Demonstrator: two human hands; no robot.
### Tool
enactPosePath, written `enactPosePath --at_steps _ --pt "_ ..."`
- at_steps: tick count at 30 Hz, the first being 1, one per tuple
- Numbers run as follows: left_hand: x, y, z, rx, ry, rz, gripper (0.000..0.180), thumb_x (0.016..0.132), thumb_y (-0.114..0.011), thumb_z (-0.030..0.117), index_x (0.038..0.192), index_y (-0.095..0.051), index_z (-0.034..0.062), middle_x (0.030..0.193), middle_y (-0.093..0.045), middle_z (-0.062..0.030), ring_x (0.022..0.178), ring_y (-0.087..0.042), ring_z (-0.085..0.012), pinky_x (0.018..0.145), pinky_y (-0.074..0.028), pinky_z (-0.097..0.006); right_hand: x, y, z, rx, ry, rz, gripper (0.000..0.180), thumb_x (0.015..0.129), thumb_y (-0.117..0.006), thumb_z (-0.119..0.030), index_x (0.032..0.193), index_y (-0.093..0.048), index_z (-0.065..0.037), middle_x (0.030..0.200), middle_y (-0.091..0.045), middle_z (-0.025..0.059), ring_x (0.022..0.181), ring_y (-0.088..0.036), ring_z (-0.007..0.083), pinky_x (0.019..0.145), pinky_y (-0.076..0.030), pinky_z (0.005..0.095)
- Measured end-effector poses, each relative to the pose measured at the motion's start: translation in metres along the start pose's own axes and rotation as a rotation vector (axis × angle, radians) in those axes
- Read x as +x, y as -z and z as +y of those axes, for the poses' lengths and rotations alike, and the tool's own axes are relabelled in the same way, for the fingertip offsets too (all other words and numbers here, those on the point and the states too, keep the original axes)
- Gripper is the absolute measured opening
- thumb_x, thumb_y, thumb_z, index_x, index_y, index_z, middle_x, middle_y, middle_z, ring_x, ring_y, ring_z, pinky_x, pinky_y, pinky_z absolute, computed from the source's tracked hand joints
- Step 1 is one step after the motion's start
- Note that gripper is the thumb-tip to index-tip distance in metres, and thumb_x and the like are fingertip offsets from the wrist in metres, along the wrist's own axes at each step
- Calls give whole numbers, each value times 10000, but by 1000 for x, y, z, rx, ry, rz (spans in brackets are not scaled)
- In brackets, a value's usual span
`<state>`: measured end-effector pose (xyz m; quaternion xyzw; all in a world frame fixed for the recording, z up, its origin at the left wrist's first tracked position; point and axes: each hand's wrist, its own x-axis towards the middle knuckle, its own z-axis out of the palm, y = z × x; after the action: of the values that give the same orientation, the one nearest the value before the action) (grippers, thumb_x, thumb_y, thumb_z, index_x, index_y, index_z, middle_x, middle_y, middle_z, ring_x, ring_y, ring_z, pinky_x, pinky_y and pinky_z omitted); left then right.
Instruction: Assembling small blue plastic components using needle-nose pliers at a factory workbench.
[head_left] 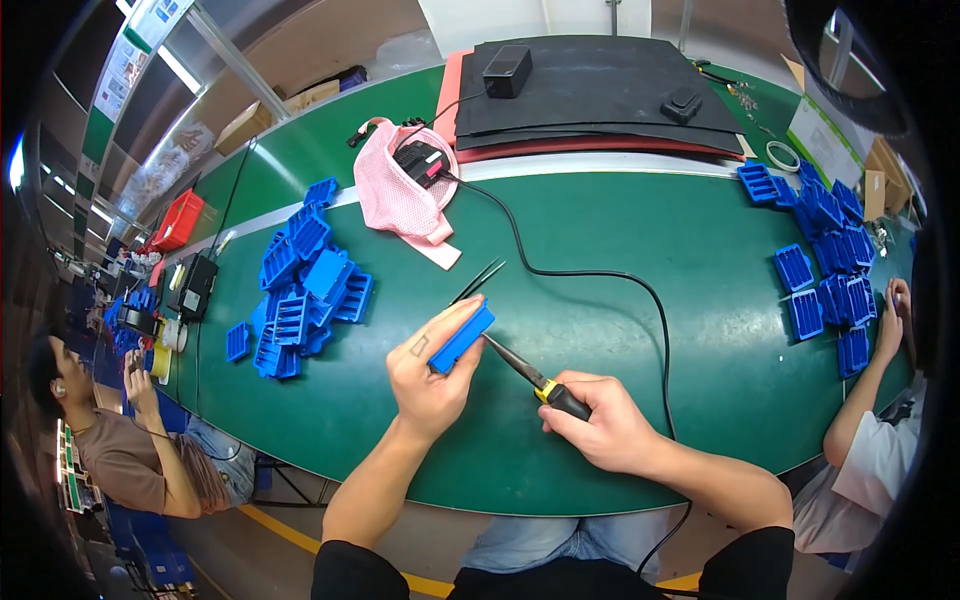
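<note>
A: What have you got in your hands?

B: Your left hand (430, 375) is clamped round a small blue ribbed plastic block (461, 338), thumb on top, lifted just over the green worktop (620, 230) near its front edge. Your right hand (600, 425) is closed on the black and yellow handle of a soldering iron (530, 375), and its thin tip meets the right end of the block.

A: And the cord?

B: A black cable (600, 276) loops across the middle of the worktop from your right wrist toward a pink mesh pouch (400, 195) that lies near the back edge. Black tweezers (477, 281) lie just beyond your left hand.

A: Where are the other parts?

B: A heap of blue plastic trays (305, 290) lies toward the left end of the worktop, and a second spread of blue trays (825, 250) lies at the right end, where another person's hand (893, 318) rests.

A: Any packages or signs?

B: A brown cardboard box (245, 125) stands past the back left corner, and a red plastic bin (178, 222) is at the far left. A green and white sign strip (125, 60) hangs at the upper left; a white and green sheet (825, 140) lies at the back right corner. Black rubber mats (600, 100) are stacked over a red one at the back edge.
</note>
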<state>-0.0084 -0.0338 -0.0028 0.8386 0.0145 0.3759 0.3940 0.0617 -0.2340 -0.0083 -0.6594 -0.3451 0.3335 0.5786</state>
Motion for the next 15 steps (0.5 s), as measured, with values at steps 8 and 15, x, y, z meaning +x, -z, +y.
enactPosePath --at_steps 8,15 --pt "1 1 0 3 19 9 309 733 -687 -81 1037 -653 -39 1030 -679 -196 937 -678 -300 832 -522 -329 -1 3 -1 -61 21 -5 133 855 -609 -69 783 -607 43 771 -580 71 667 -555 130 609 -430 277" --pt "3 0 -5 41 -78 -22 336 731 -706 -66 1061 -643 -40 1062 -667 -202 952 -670 -300 833 -525 -332 1 13 -1 -71 -35 -48 117 833 -627 -50 872 -652 58 860 -662 106 772 -629 145 688 -488 267"
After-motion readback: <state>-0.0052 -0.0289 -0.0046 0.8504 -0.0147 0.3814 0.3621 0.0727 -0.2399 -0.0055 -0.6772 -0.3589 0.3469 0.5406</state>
